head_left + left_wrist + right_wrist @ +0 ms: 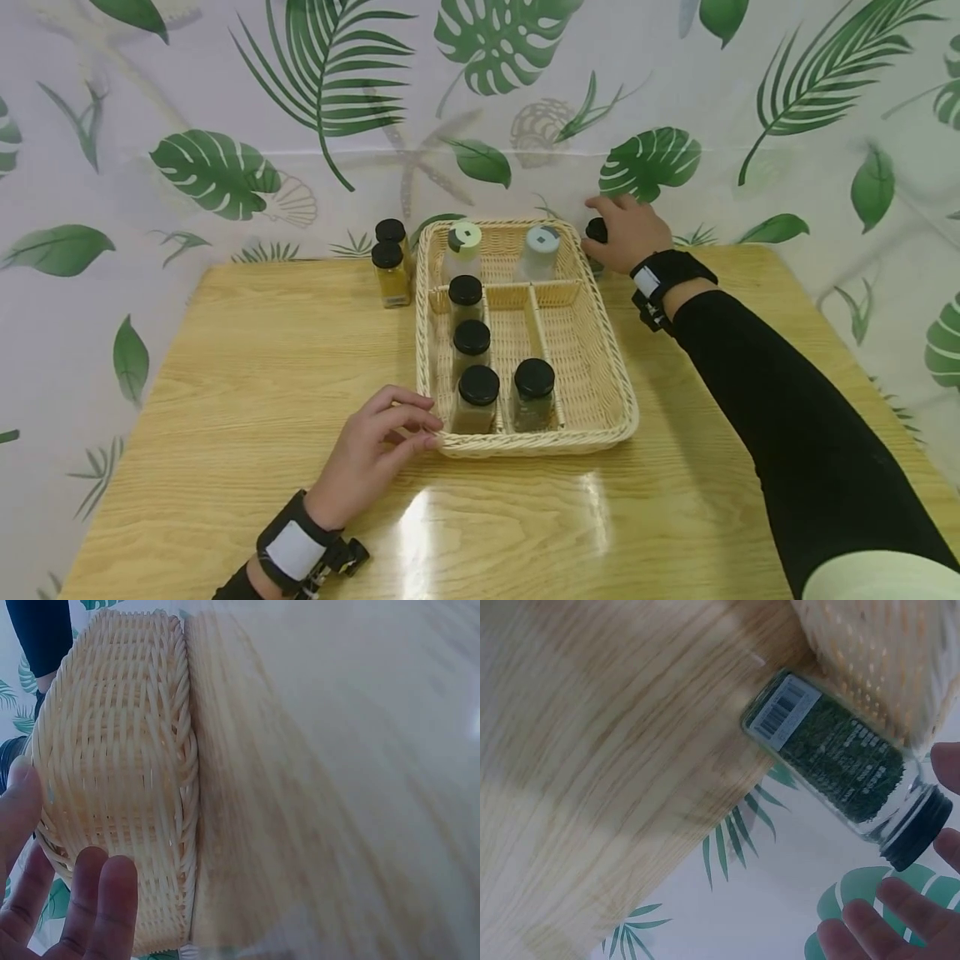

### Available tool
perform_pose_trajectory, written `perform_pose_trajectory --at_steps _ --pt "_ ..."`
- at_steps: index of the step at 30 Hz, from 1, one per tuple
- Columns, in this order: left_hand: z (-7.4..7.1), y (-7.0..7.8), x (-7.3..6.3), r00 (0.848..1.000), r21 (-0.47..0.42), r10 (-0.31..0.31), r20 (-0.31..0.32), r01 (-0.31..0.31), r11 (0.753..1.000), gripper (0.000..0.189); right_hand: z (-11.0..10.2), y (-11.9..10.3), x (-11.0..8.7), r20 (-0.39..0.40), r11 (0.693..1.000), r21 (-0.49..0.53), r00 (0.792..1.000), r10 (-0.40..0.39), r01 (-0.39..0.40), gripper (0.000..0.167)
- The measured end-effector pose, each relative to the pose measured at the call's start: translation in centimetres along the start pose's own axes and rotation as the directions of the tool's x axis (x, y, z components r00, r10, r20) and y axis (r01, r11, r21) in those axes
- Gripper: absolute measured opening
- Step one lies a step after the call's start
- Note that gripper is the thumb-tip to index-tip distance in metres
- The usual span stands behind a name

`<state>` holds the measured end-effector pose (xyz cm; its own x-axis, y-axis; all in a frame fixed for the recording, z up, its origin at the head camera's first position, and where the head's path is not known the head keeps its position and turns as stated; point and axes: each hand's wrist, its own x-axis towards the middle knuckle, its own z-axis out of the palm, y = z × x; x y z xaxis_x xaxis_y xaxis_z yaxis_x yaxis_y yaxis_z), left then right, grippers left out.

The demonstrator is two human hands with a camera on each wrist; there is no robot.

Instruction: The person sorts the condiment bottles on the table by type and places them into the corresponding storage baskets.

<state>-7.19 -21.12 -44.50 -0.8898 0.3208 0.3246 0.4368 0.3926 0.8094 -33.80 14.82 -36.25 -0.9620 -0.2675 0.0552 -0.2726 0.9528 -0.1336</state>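
Note:
My left hand (386, 442) touches the near left corner of a wicker basket (525, 442), fingers loosely bent along its rim; in the left wrist view the fingertips lie against the woven side (120, 750). Beyond the basket's far right side, my right hand (633, 233) reaches round the black lid of a glass spice jar (832, 750) of dried green herbs. Thumb and fingers are spread about that lid, with the other fingers extended. The jar stands beside the basket wall, and its barcode label shows in the right wrist view.
Inside the divided basket, several black-lidded jars (472, 337) line the left compartment, and another jar (534, 392) stands in the middle one. Two pale-topped containers (540, 250) occupy the back section. Two yellow-filled jars (392, 279) stand left of the basket. A leaf-patterned backdrop (480, 100) rises behind the table.

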Motion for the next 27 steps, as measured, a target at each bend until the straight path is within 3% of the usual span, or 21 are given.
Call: perform_pose_trajectory --at_steps 4,11,18,27 --pt "-0.1 -0.1 -0.1 1.000 0.010 -0.002 -0.009 0.002 1.000 0.013 0.4 0.1 0.7 0.014 1.000 -0.001 1.000 0.001 -0.001 0.062" --pt "0.1 -0.2 -0.2 1.000 0.002 0.002 0.006 -0.002 1.000 0.013 0.9 0.9 0.9 0.030 0.998 0.003 0.998 -0.062 0.062 0.050" --pt "-0.2 -0.1 -0.4 1.000 -0.005 -0.011 -0.013 0.011 1.000 0.012 0.7 0.3 1.3 0.014 0.992 0.009 0.992 -0.126 0.126 0.043" --pt "-0.1 -0.1 -0.1 1.000 -0.007 -0.001 0.001 0.001 1.000 0.012 1.1 1.0 1.5 -0.003 0.995 -0.007 0.995 -0.100 0.100 0.040"
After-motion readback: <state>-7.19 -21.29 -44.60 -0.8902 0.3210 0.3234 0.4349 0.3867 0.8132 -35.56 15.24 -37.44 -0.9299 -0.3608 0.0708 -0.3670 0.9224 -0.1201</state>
